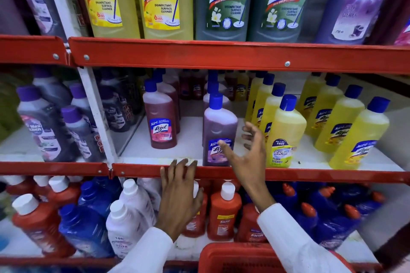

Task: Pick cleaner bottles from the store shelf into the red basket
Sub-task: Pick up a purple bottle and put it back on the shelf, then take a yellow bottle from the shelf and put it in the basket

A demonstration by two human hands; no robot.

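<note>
A purple Lizol cleaner bottle with a blue cap stands at the front of the middle shelf. My right hand is open right beside it, thumb across its label, fingers spread behind its right side, not closed on it. My left hand is open, fingertips resting on the red front rail of the middle shelf. The red basket shows at the bottom, its rim below my right sleeve. A reddish-pink Lizol bottle stands to the left.
Yellow bottles crowd the right of the middle shelf. Large Lizol bottles fill the top shelf behind a red rail. Orange bottles, white bottles and blue bottles fill the lower shelf. A white upright divides the shelves.
</note>
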